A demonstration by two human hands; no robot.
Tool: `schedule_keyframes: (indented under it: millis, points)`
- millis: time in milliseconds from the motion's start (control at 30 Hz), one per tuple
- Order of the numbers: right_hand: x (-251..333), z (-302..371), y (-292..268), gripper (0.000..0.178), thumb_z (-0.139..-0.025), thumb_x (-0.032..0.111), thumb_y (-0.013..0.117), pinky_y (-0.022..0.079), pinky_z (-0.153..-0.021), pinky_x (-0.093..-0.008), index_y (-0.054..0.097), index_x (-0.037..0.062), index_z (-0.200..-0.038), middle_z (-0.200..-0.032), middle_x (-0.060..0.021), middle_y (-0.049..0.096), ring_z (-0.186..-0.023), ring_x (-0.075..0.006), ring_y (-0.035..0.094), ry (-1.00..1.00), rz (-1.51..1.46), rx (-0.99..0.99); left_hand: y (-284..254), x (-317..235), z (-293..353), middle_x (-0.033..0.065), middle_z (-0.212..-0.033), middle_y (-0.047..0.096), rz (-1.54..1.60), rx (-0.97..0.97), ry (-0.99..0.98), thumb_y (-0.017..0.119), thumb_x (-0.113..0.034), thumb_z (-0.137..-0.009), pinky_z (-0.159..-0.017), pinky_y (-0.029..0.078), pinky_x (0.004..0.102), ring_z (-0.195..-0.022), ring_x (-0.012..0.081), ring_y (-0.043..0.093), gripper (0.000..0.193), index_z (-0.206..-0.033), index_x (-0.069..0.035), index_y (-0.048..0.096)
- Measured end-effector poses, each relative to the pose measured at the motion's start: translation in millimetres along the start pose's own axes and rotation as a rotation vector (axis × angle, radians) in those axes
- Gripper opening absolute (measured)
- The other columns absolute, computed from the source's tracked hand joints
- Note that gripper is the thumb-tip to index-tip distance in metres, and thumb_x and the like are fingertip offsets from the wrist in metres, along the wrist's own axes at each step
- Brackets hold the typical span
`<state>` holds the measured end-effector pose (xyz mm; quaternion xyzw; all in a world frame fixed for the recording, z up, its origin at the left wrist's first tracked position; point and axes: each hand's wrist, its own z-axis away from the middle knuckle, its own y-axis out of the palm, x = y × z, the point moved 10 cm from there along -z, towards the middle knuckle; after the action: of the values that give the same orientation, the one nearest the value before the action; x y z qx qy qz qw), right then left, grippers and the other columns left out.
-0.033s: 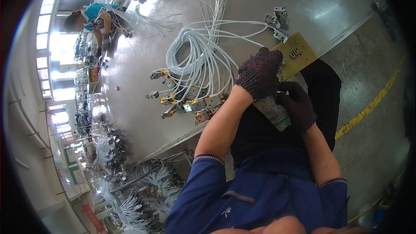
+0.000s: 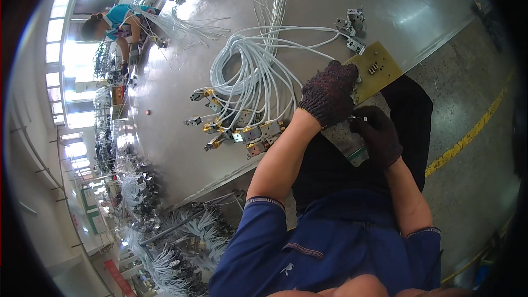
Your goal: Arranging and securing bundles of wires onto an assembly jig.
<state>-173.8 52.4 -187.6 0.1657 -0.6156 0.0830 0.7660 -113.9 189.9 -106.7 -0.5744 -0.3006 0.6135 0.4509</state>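
Observation:
My left hand (image 2: 330, 94), in a dark knitted glove, is closed over the near-left edge of a yellowish board (image 2: 388, 80) at the table's edge. Its fingers hide whatever they grip. Several short metal pins (image 2: 373, 68) and a few small holes show on the board. Close below it, my right hand (image 2: 379, 137), also in a dark glove, pinches a small silvery metal piece (image 2: 360, 118), mostly covered by the fingers. White cables (image 2: 236, 74) lie coiled left of my left hand, with metal connector boxes (image 2: 256, 132) on their near ends.
More metal boxes (image 2: 352, 28) lie just beyond the board on the grey table (image 2: 176, 126). Cable bundles (image 2: 203, 228) hang on a rack at the lower left. Another person (image 2: 124, 25) works at the far left. A yellow line (image 2: 467, 132) crosses the floor at right.

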Motion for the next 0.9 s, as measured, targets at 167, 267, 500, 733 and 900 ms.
schedule_keyframes:
  millis: [167,267,500,733,900]
  points:
    - [19.2,8.3,-8.9,0.013,-0.097,0.005,0.072,0.056,-0.091,-0.0328,0.064,0.0014,-0.107,-0.106,-0.0075,0.072,-0.099,-0.0154,0.07,-0.206,0.097,-0.083,-1.2,-1.9,1.4,0.0216,-0.115,0.065,0.012,-0.016,0.023,0.076,-0.013,-0.08,-0.088,0.059,0.056,-0.105,0.0457,0.071,0.041,-0.12,-0.011,0.065]
    - [-9.2,7.4,-8.6,0.014,-0.093,0.006,0.075,0.056,-0.089,-0.0324,0.064,0.0017,-0.1,-0.102,-0.0062,0.072,-0.099,-0.0148,0.07,0.1,0.005,-0.034,0.9,-0.8,0.6,0.0215,-0.116,0.066,0.003,0.004,0.017,0.076,-0.012,-0.08,-0.088,0.059,0.0563,-0.105,0.0457,0.071,0.042,-0.121,-0.011,0.065]
    - [4.8,13.2,-10.3,0.017,-0.096,0.016,0.075,0.056,-0.078,-0.0341,0.066,0.0017,-0.099,-0.095,-0.0073,0.071,-0.085,-0.0156,0.069,0.113,0.186,0.006,3.8,2.5,-6.4,0.0223,-0.12,0.066,-0.033,0.048,0.04,0.077,-0.012,-0.081,-0.089,0.059,0.0564,-0.109,0.0468,0.071,0.044,-0.124,-0.012,0.066]
    - [2.9,4.0,-15.9,0.032,-0.102,0.02,0.07,0.057,-0.083,-0.0329,0.067,-0.0024,-0.125,-0.1,-0.0087,0.074,-0.088,-0.0146,0.071,0.097,-0.186,-0.13,7.1,4.1,-10.3,0.0237,-0.12,0.068,-0.089,0.093,0.013,0.077,-0.014,-0.082,-0.091,0.059,0.0574,-0.11,0.047,0.071,0.046,-0.126,-0.01,0.065]
    - [-7.0,1.5,-9.5,0.036,-0.106,0.022,0.067,0.057,-0.086,-0.0331,0.067,-0.0026,-0.131,-0.101,-0.0095,0.075,-0.09,-0.0151,0.07,0.158,-0.221,-0.154,10.4,5.3,-11.7,0.0243,-0.121,0.069,-0.097,0.098,0.007,0.077,-0.017,-0.085,-0.092,0.059,0.0572,-0.111,0.0468,0.072,0.046,-0.128,-0.011,0.065]
